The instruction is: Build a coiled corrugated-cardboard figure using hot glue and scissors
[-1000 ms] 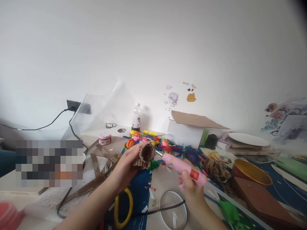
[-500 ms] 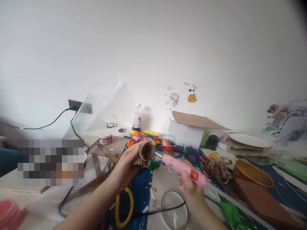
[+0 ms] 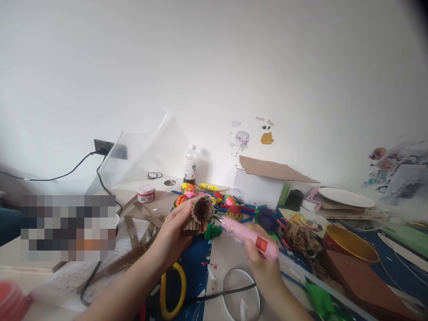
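Note:
My left hand [image 3: 177, 221] is closed around a coiled roll of brown corrugated cardboard [image 3: 203, 210], whose hollow end faces me and to the right. In my right hand [image 3: 261, 258] is a pink hot glue gun [image 3: 245, 234] with an orange-red switch lit on its side. Its metal nozzle points left and is close to the lower right rim of the roll; whether they touch I cannot tell. Behind the roll lie several small striped paper coils [image 3: 190, 191]. A green coiled piece [image 3: 213, 230] sits just below the nozzle.
Cardboard strips [image 3: 135, 234] lie on papers at the left. Yellow-handled scissors [image 3: 173, 290] and a black cable [image 3: 220, 294] are in front. A bottle [image 3: 190, 164] and white box [image 3: 256, 185] stand by the wall. At right are crumpled brown paper [image 3: 302, 238] and a yellow-lined bowl [image 3: 351, 243].
The glue gun and my right hand have moved left and slightly down around the roll's rim. The roll has shifted slightly left and stays in my left hand.

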Action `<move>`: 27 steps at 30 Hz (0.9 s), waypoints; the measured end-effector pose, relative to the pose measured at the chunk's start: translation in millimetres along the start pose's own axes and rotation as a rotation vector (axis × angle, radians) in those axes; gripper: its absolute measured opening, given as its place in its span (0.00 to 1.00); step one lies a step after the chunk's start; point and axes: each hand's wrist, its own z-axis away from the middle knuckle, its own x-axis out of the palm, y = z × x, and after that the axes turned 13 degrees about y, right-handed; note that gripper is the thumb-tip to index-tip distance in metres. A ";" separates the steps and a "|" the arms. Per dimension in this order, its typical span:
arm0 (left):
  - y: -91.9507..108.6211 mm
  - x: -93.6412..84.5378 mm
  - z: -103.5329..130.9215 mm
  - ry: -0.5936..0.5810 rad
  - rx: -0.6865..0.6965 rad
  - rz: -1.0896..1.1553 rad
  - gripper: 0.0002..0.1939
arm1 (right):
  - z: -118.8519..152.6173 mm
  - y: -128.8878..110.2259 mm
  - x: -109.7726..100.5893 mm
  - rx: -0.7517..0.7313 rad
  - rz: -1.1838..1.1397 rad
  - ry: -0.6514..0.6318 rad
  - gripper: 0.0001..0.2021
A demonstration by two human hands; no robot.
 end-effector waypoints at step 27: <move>-24.1 14.5 17.3 0.101 -0.138 -0.004 0.16 | 12.2 -21.5 29.4 0.671 -0.578 -0.345 0.22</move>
